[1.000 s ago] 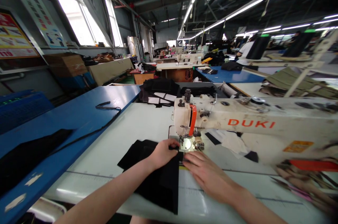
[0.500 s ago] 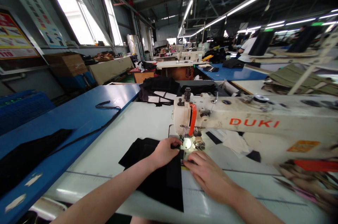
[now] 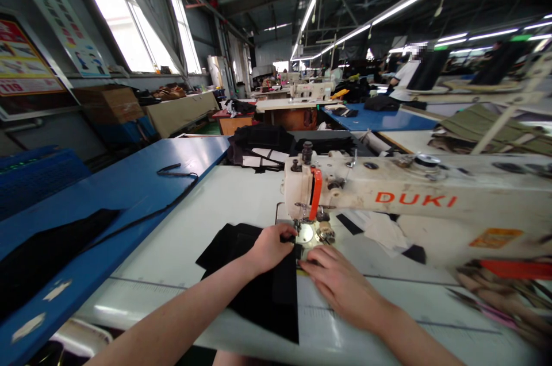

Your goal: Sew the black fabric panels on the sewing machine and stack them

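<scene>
One black cloth (image 3: 276,303) lay on the pale table (image 3: 241,193), its far right corner by the sewing machine (image 3: 388,176). The left hand (image 3: 273,248) rested on it, fingers curled together; the right hand (image 3: 338,280) had fingers together at its edge, though whether either pinched it could not be told. It looked light, soft and limp, best held flat near that edge.

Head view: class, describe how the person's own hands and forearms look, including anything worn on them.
The left hand and right hand are ungloved. The left forearm and right forearm are bare as far as they show, with no sleeve, watch or bracelet in view. Some fingertips are hidden.
</scene>
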Demonstrator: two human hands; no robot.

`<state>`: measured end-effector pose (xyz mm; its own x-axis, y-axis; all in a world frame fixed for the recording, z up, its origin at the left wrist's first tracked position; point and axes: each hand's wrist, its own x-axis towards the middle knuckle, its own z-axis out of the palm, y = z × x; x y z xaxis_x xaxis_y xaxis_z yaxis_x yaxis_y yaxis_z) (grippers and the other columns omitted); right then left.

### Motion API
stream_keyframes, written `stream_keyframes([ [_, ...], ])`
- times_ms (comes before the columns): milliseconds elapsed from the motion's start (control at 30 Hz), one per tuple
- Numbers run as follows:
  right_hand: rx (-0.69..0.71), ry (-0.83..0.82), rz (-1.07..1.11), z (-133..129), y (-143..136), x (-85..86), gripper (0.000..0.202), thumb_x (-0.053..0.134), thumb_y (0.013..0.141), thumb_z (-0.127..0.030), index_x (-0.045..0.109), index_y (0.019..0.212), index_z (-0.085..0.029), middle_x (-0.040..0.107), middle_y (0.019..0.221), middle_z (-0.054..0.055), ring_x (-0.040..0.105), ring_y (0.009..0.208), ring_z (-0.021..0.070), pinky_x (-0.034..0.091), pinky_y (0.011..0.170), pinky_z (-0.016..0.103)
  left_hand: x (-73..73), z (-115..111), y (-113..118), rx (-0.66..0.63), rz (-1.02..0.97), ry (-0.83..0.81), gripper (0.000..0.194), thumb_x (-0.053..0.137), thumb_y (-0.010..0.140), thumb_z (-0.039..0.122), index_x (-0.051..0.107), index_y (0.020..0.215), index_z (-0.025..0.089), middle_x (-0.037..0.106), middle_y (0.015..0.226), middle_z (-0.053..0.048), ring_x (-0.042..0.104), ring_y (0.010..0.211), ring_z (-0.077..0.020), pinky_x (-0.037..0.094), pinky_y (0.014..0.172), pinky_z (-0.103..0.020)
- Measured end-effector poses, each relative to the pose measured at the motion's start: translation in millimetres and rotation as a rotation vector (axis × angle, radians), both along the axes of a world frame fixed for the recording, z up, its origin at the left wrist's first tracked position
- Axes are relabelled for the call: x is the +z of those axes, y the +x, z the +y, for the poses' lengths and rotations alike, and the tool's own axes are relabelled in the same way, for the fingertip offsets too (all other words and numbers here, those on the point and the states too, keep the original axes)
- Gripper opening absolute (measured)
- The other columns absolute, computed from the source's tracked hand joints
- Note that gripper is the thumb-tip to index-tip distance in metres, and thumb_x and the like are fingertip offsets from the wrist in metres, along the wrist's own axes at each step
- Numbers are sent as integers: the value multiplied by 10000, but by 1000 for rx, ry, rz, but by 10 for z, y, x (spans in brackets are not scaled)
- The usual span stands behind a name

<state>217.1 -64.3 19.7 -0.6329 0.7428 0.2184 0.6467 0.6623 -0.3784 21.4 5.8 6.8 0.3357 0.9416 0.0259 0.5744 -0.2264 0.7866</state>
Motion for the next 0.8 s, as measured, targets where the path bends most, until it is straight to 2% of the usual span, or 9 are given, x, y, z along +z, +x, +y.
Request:
stream_keyframes([
  [133, -81, 57, 66, 38, -33, -40, 257, 379, 908, -141, 617, 987, -195, 576, 901, 53, 498, 888, 188, 446, 817, 359, 34, -32, 25, 3, 43, 19, 305, 549, 656, 98, 679, 917, 187, 633, 793, 4, 597, 763, -155, 453, 749, -246],
  [233, -134, 119, 68, 81, -87, -71, 244, 406, 888, -136, 601, 1026, -188, 577, 917, 63, 506, 903, 202, 456, 815, 373, 43, -20, 33, -9, 72, 26, 301, 552, 654, 96, 677, 911, 190, 646, 799, 4, 603, 780, -162, 460, 742, -246],
  [400, -129, 127, -21, 101, -144, -71, 233, 426, 879, -129, 613, 1005, -187, 545, 897, 62, 496, 901, 211, 453, 808, 380, 20, 1, 35, -38, 75, 67, 292, 544, 649, 75, 664, 893, 182, 646, 803, 1, 598, 779, -164, 470, 734, -249],
  [500, -131, 131, -40, 95, -144, -67, 232, 425, 879, -114, 608, 1005, -178, 537, 900, 60, 487, 908, 209, 444, 818, 383, 0, -61, 24, -66, 76, 127, 304, 513, 661, 32, 654, 885, 180, 629, 865, -13, 589, 817, -158, 470, 772, -246],
  [567, -136, 128, -41, 92, -143, -69, 217, 419, 884, -113, 606, 975, -173, 534, 903, 59, 484, 909, 205, 441, 818, 380, -10, -133, 1, -91, 127, 242, 301, 483, 710, 15, 647, 901, 179, 603, 942, -35, 581, 853, -155, 468, 810, -255],
  [667, -139, 131, -39, 87, -146, -70, 204, 413, 890, -117, 603, 941, -169, 532, 900, 57, 483, 908, 201, 441, 815, 375, 0, -230, -69, -177, 311, 514, 233, 461, 822, 60, 647, 906, 171, 559, 1105, -82, 538, 1005, -205, 447, 897, -332],
  [733, -133, 143, -35, 83, -151, -66, 200, 421, 885, -115, 608, 932, -168, 534, 890, 57, 487, 901, 199, 444, 808, 372, 22, -264, -132, -299, 427, 672, 202, 455, 881, 117, 643, 934, 171, 520, 1227, -95, 458, 1147, -244, 387, 984, -394],
  [800, -130, 150, -39, 81, -153, -60, 203, 422, 885, -116, 613, 931, -169, 537, 888, 59, 491, 896, 198, 446, 804, 370, 44, -277, -199, -438, 503, 768, 224, 418, 924, 151, 622, 1011, 176, 520, 1262, -88, 406, 1221, -238, 316, 1054, -414],
])
